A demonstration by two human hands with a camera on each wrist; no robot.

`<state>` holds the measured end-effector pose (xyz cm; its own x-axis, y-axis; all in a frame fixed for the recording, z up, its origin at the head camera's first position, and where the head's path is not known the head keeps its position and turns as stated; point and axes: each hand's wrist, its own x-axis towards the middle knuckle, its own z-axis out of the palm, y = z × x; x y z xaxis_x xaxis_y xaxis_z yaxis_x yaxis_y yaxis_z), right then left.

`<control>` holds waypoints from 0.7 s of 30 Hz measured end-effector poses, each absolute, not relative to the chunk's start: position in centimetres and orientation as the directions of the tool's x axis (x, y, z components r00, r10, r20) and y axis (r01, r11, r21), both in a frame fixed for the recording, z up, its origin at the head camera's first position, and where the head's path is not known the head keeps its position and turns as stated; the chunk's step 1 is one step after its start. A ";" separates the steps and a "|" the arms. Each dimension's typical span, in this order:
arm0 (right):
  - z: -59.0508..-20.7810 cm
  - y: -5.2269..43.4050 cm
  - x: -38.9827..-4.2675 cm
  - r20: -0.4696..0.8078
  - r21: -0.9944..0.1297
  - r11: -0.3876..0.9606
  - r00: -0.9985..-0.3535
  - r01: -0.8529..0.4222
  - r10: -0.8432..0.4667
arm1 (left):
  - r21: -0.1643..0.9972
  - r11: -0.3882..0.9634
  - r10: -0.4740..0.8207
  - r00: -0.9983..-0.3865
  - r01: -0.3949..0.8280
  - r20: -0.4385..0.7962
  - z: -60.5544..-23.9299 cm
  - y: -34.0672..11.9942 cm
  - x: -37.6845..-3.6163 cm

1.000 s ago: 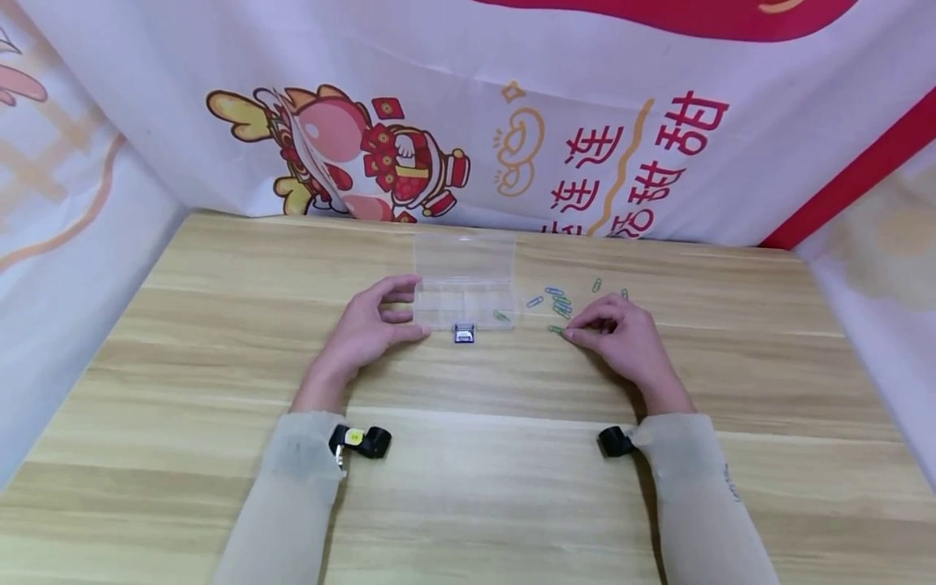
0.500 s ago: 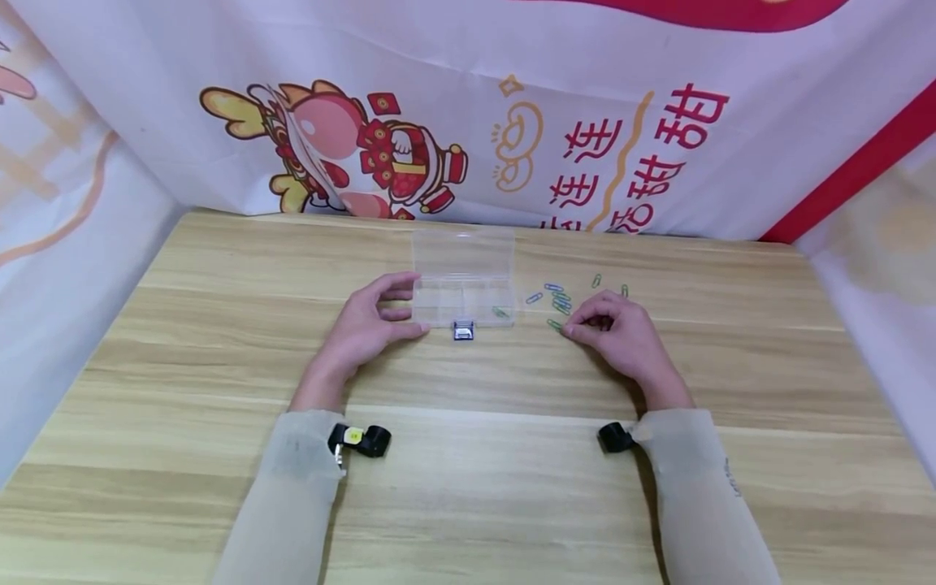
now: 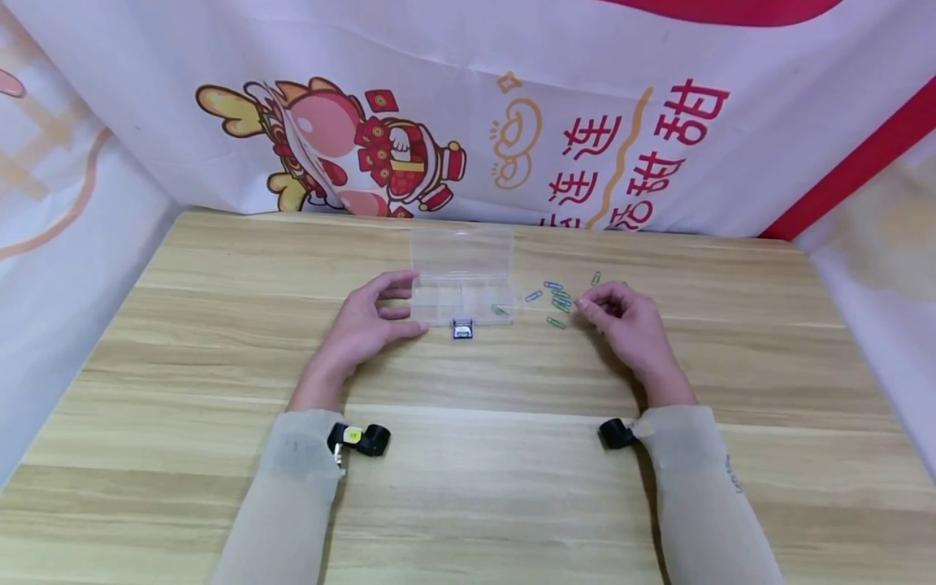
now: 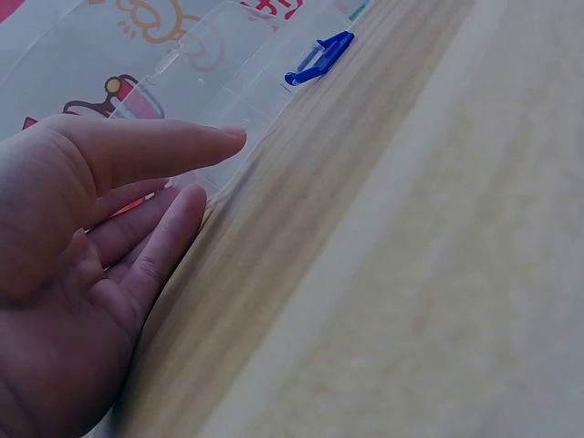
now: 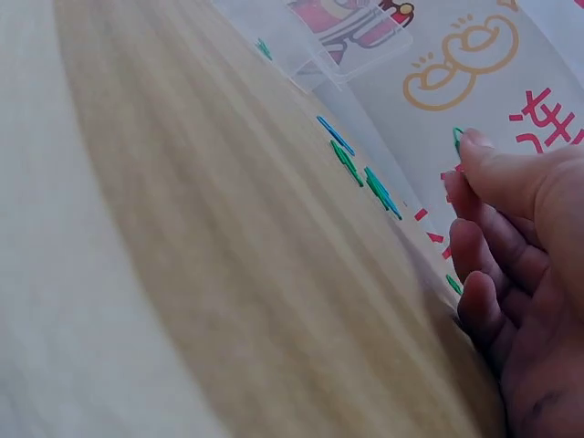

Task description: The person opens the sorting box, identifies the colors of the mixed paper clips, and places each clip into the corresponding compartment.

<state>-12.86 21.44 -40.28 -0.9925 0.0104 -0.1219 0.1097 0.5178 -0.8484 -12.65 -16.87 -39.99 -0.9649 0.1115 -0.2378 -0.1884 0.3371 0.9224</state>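
A broad, flat, wood-grained table (image 3: pixel 468 496), and just left of the right hand's (image 3: pixel 621 321) pinch, oblong blue and green wire paper clips (image 3: pixel 561 299) lie scattered; farther left sits an open, rectangular clear plastic box (image 3: pixel 462 299); beyond the pinch, another slim green wire clip (image 3: pixel 595 279).

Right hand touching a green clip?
Touching. The right wrist view shows the right hand pinching a green clip, its looped end poking out past the thumb.
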 end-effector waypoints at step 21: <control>-39.6 20.5 -12.8 -0.113 -0.890 0.427 -0.984 0.162 0.137 | 0.922 0.342 0.110 -0.967 -0.181 -0.231 -40.1 -16.9 -12.7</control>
